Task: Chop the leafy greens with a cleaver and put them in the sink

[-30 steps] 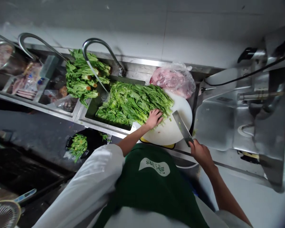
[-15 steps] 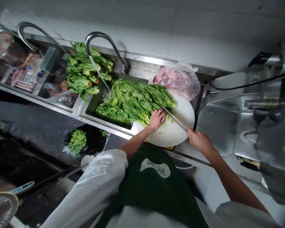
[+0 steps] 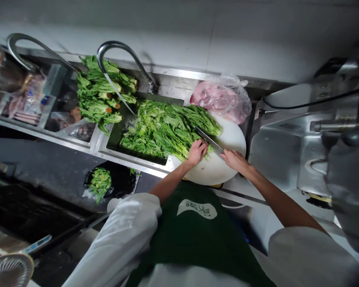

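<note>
My right hand (image 3: 235,159) grips the handle of a kitchen knife (image 3: 211,142), its blade lying against the leafy greens (image 3: 167,123). Curled fingers of my left hand (image 3: 197,151) press the stems of these greens down on a round white cutting board (image 3: 235,139), close beside the blade. From the board the greens spread leftward into the sink (image 3: 115,137), where water runs from a curved faucet (image 3: 122,46) onto them. The blade's edge is partly hidden among the leaves.
Uncut bunches of greens (image 3: 100,95) lie on the sink's left rim. Behind the board rests bagged raw meat (image 3: 221,99). A black bag with green scraps (image 3: 100,183) is on the floor at left. Metal equipment (image 3: 275,155) stands to the right.
My right hand has moved left and slightly up, pushing the knife farther across the greens, with more of the blade's flat showing. My left hand stays on the stems.
</note>
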Tool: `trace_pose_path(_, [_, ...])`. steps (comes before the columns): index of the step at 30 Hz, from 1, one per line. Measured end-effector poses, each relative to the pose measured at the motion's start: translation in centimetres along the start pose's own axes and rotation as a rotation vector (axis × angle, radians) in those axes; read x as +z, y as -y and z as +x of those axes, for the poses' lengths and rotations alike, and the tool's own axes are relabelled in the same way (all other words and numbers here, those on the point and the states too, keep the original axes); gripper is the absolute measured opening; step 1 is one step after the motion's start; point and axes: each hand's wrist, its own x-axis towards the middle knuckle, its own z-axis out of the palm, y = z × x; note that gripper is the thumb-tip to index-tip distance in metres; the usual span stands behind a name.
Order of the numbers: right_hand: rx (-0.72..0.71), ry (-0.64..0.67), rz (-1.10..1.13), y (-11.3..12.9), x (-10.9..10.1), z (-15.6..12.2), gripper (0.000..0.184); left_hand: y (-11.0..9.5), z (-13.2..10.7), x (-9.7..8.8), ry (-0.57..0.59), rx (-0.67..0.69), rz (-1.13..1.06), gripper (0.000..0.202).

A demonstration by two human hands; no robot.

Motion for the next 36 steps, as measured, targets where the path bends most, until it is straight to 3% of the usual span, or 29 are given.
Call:
trace_pose_path(3, [0.004,-0.018,0.049,-0.5,0.8,-0.3,0.035,0.1,-0.6,-1.7,0.043,0.039,0.077,0.032])
trace_pose_path(8, [0.083,0.006,0.17,-4.1,2.6,-3.2,0.035,0.6,-0.7,-4.4,0.254,0.129,0.231,0.03])
trace_pose_path(14, [0.201,-0.038,0.208,-4.9,3.5,-3.6,0.043,0.9,3.4,-2.8,0.291,0.238,0.232,0.018])
trace_pose_path(17, [0.196,-0.049,0.19,-3.9,3.5,-4.0,0.042,0.8,3.0,-2.3,0.27,0.228,0.215,0.021])
trace_pose_path(24, [0.129,-0.028,0.05,-1.3,3.8,-6.6,0.038,-0.5,-2.7,-2.0,0.115,0.026,0.154,0.039])
trace_pose_path(29, [0.151,0.007,-0.016,-0.8,3.0,-8.4,0.035,-1.7,-2.0,0.0,-0.003,-0.104,0.131,0.028])
trace_pose_path(36, [0.104,0.023,-0.043,-0.5,2.7,-9.2,0.032,-1.6,-1.6,0.5,0.011,-0.079,0.051,0.026])
